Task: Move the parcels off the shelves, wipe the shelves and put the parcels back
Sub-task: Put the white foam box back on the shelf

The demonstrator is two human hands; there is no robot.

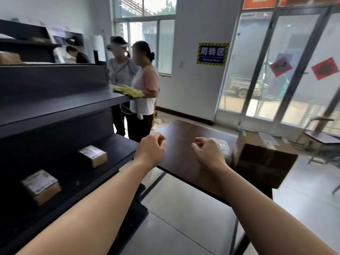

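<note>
Dark shelves (60, 107) run along my left. Two small brown parcels with white labels lie on the lower shelf: one nearer me (41, 185), one further along (93, 155). A yellow cloth (128, 91) lies at the right end of the middle shelf. Both arms reach forward. My left hand (151, 150) hangs over the gap between shelf and table, fingers loosely curled, holding nothing. Above the dark brown table (182, 144), my right hand (207, 152) is also loosely curled and empty. Beyond it on the table sit a small white parcel (223, 145) and a large cardboard box (265, 161).
Two people (136, 85) stand at the far end of the shelves. Another brown parcel (10, 57) sits on the top shelf. Glass doors (276, 70) fill the right wall. A small table (323, 138) stands at the far right. Grey tiled floor lies below.
</note>
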